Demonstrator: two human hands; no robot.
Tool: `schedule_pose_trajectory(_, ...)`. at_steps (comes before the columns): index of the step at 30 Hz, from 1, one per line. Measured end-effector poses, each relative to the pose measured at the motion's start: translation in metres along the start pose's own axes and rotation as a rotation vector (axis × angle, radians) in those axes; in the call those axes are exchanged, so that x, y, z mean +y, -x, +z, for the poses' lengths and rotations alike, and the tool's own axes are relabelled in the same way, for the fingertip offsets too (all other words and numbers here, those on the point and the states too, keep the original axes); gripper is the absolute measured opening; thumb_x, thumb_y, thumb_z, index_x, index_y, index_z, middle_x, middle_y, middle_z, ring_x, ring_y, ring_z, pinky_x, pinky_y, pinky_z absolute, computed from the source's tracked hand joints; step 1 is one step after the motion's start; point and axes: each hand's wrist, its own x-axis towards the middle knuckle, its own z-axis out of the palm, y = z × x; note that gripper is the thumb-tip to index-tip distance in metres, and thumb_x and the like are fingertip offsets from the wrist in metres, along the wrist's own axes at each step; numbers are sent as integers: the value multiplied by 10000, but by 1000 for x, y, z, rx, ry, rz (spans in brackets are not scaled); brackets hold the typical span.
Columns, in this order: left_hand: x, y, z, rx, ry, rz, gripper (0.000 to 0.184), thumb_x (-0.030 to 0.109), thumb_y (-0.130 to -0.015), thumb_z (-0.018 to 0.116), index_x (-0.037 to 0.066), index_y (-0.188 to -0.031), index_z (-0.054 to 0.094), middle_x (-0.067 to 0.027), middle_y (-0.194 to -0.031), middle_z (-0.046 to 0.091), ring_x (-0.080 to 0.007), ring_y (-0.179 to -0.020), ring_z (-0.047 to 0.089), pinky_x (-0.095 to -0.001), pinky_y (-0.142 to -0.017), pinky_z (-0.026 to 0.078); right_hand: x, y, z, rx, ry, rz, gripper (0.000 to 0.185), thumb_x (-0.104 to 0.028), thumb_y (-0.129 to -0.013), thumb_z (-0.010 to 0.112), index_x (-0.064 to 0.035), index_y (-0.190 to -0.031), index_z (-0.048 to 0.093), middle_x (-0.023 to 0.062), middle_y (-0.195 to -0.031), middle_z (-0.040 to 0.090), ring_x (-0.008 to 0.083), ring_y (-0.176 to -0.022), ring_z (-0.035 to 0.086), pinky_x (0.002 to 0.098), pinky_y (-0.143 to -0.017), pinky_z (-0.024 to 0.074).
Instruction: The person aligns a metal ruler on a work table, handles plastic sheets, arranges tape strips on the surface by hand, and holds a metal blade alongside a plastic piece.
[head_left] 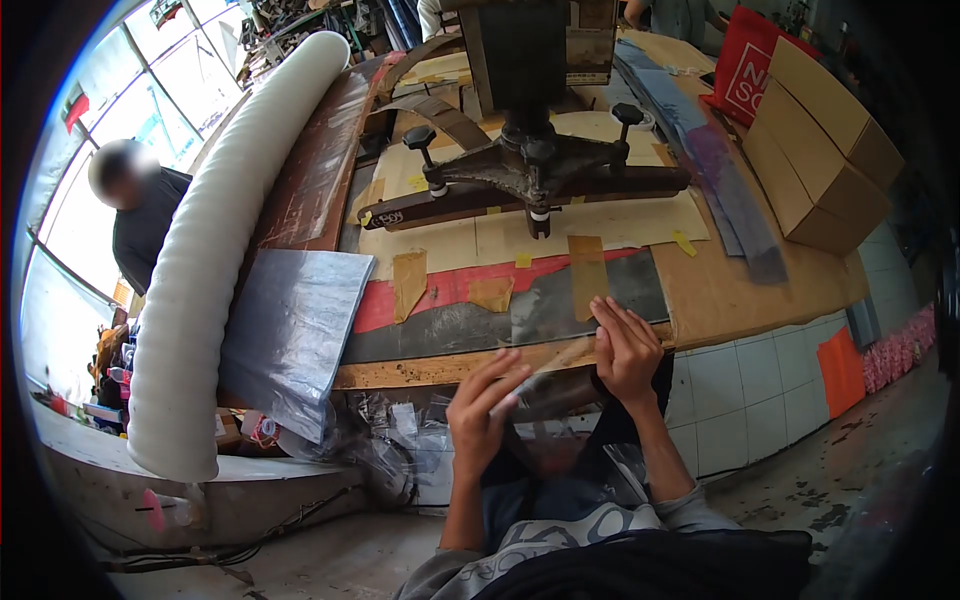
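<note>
A thin clear plastic sheet [555, 372] spans the gap between my two hands at the table's front edge; its outline is hard to make out. My left hand [482, 412] is closed on the sheet's left side, fingers together and blurred a little. On the other side my right hand [628, 355] pinches the sheet, its fingers pointing up over the wooden edge [430, 370]. Just beyond lies a dark mat [450, 328] with a red strip and pieces of brown tape [410, 283]. Above the pale board [630, 222] stands a black metal press head [535, 165] with a long bar.
A white foam roll [235, 210] runs along the left side. Stacked clear plastic sheets [295, 310] overhang the front left edge. At right are a cardboard box [820, 150], a red bag [742, 70] and bluish plastic strips [715, 165]. A person [145, 215] is beyond the roll.
</note>
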Motion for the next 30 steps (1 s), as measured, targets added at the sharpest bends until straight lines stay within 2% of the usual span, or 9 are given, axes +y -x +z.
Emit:
schedule_pose_trajectory(4,14,24,-3,-196,25,62,399,103,-710,720,151,-1106,706,-52,-1181,647,-257,-1126,600,-361,-922,469,-8,-8,-19,-20,-441,352,213,-90,-941,524,2,-1074,663,137,-1001,688,281,-913,663,353,-814,508)
schedule_pose_trajectory(8,18,44,-4,-336,79,108,382,183,-714,732,164,-1094,704,-17,-1143,661,-208,-1064,625,-335,-839,485,7,-27,-23,-176,-295,355,260,-85,-883,617,-2,-1129,635,149,-1093,647,309,-994,625,373,-844,498)
schedule_pose_trajectory(11,18,53,-3,-396,102,115,357,226,-735,717,162,-1086,704,0,-1116,667,-190,-1018,638,-324,-815,492,18,-55,-9,-240,-243,68,341,-101,-849,650,-4,-1174,608,152,-1136,620,320,-1045,593,382,-869,476)
schedule_pose_trajectory(14,16,53,-3,-435,108,114,356,241,-736,713,152,-1081,707,-6,-1103,674,-198,-1019,640,-328,-828,492,28,-62,10,-391,-81,-52,434,-123,-816,683,-14,-1223,579,152,-1207,585,306,-1083,571,375,-884,460)
schedule_pose_trajectory(17,16,53,-5,-470,91,84,372,227,-715,723,140,-1076,713,-19,-1097,682,-210,-1027,642,-333,-851,488,28,-78,8,-667,-204,206,332,-125,-822,694,-23,-1134,646,110,-1153,608,258,-980,586,365,-853,468)
schedule_pose_trajectory(20,12,52,-6,-492,78,87,365,213,-716,726,147,-1075,716,-19,-1118,675,-208,-1055,631,-336,-864,487,41,-91,14,-765,-386,214,235,-129,-807,707,-3,-1005,694,108,-972,669,212,-833,608,340,-771,477)
schedule_pose_trajectory(23,7,52,-6,-466,86,87,355,168,-701,734,146,-1055,726,-29,-1147,664,-225,-1094,616,-345,-894,493,45,-111,7,-737,-819,456,150,-136,-828,707,7,-871,712,39,-780,657,129,-704,573,293,-692,463)
schedule_pose_trajectory(29,-12,38,-10,-235,25,-6,466,-10,-638,736,196,-1056,741,-119,-1323,548,-289,-1218,537,-397,-953,500,38,-170,-52,-756,-988,526,259,-240,-902,593,-24,-914,735,-3,-729,631,81,-703,545,240,-589,427)
schedule_pose_trajectory(30,-27,41,-6,-217,40,-23,493,-9,-691,727,264,-1102,716,-126,-1425,449,-301,-1247,505,-385,-950,490,33,-177,-60,-733,-976,518,278,-256,-909,580,-28,-926,738,-5,-726,631,78,-706,543,238,-581,425)
